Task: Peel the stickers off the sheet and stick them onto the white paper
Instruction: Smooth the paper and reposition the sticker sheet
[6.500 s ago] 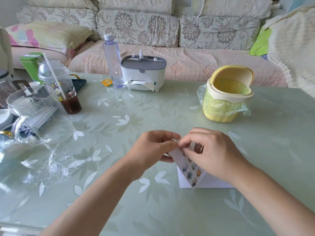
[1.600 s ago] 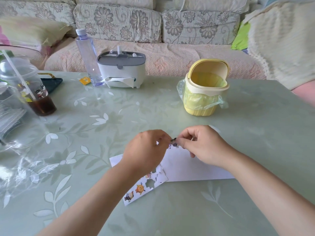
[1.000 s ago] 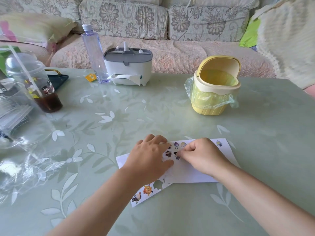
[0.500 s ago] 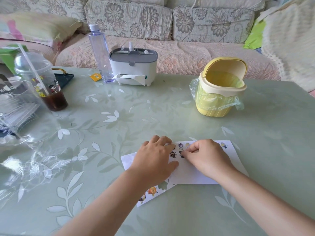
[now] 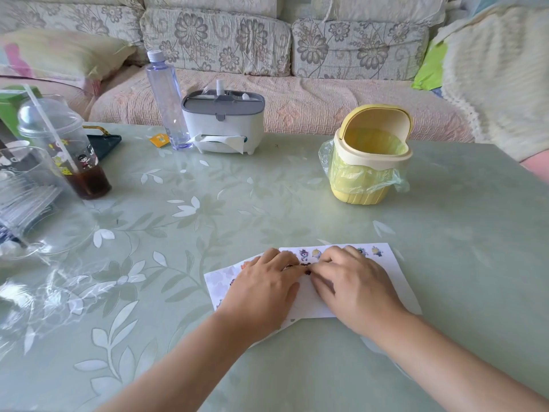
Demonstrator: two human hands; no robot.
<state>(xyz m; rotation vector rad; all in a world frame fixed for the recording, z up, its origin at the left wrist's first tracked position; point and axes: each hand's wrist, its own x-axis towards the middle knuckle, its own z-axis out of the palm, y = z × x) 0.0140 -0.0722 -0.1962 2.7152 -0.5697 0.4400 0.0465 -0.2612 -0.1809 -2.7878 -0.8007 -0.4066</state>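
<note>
Two hands, left (image 5: 264, 289) and right (image 5: 353, 285), are pressed fingers-down on the white paper (image 5: 396, 281), nothing visibly gripped, while a bag-lined yellow bin (image 5: 370, 162) is seen open.

No text can be read; the print on the plastic cup (image 5: 64, 147) is too blurred.

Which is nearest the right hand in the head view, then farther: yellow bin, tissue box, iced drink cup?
From the right hand:
1. Yellow bin, straight beyond it.
2. Tissue box, far side, toward the left.
3. Iced drink cup, far left edge.
</note>
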